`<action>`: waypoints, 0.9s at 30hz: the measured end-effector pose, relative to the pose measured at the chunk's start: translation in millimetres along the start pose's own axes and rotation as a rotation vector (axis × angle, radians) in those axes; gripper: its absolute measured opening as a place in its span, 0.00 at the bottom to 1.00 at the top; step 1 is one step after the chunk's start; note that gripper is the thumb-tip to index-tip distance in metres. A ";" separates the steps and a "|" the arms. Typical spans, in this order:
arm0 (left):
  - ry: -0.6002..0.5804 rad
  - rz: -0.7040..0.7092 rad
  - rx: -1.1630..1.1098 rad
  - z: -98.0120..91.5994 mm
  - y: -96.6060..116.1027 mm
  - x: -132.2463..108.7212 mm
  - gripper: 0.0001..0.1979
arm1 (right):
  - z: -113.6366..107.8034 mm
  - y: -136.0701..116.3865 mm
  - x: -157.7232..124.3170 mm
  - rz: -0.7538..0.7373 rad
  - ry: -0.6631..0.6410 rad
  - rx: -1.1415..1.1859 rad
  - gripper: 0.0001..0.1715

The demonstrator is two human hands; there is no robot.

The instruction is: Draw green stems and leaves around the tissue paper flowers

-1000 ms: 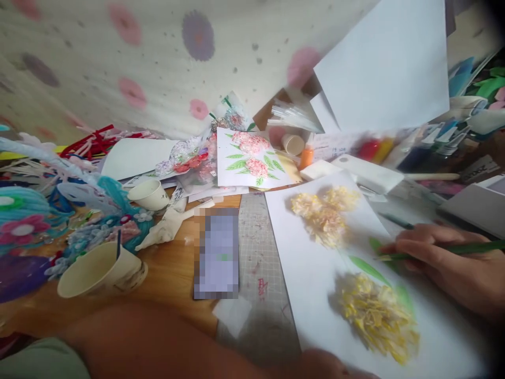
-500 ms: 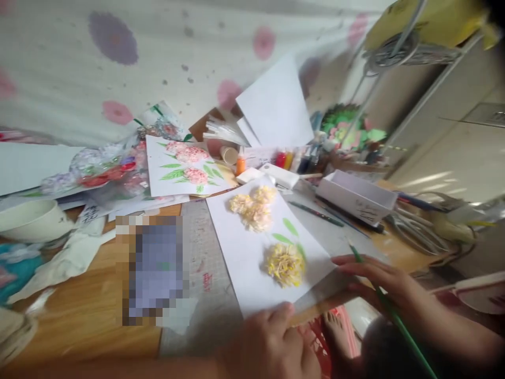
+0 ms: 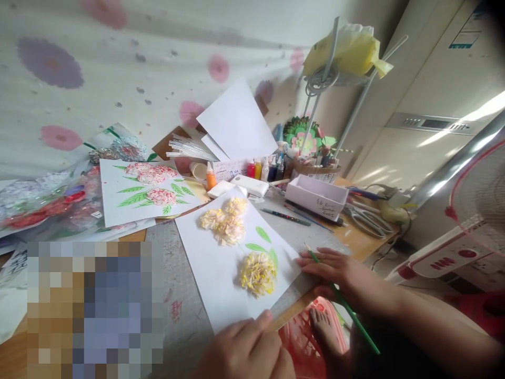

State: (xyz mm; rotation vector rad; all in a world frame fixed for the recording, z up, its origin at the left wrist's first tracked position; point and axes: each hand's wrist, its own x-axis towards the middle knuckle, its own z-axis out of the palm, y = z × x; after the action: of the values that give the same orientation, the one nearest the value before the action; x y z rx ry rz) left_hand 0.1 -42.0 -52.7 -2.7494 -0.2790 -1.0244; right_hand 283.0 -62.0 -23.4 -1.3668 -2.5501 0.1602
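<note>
A white sheet of paper point(image 3: 209, 276) lies slanted on a grey cutting mat point(image 3: 168, 263). It bears a cluster of cream ruffled paper flowers point(image 3: 229, 227), a yellow-tipped flower point(image 3: 258, 273) and several painted green leaves point(image 3: 263, 235). At the sheet's near edge my left hand point(image 3: 252, 350) is closed with curled fingers, gripping the edge; part of the grip is hidden. My right hand point(image 3: 335, 271) holds a slim green paintbrush point(image 3: 351, 310) between its fingers, tip pointing away from me. Its fingertips rest at the sheet's right corner.
Behind stand a finished flower picture point(image 3: 118, 195), an orange paint bottle point(image 3: 210, 178), a white box point(image 3: 315, 197) and a dark pen point(image 3: 286, 216). Scissors point(image 3: 369, 218) lie at the right. A fan point(image 3: 445, 258) is beyond the table. A blurred patch covers the lower left.
The view has swung to the right, so everything sits further left and the fan shows. Both hands keep about the same places at the sheet.
</note>
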 end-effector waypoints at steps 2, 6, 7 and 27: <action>-0.094 -0.102 0.053 -3.7 -1.7 0.0 0.09 | 1.1 3.1 0.6 -0.004 0.052 0.014 0.17; -0.493 -0.202 0.165 -23.9 -7.3 9.0 0.13 | 2.4 6.9 4.9 0.076 0.115 0.050 0.15; -0.576 -0.224 0.173 -29.9 -9.2 13.0 0.14 | 2.5 7.8 6.4 0.084 0.108 0.052 0.15; -0.750 -0.169 0.228 -36.0 -16.4 22.0 0.15 | 0.0 10.9 16.1 0.060 0.050 0.016 0.19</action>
State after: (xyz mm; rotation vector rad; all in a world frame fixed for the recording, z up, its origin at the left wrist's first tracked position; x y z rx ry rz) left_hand -9.9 -32.7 -9.5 -2.7973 -0.6893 0.0669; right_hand 283.2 -42.6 -23.1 -1.4246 -2.4629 0.1545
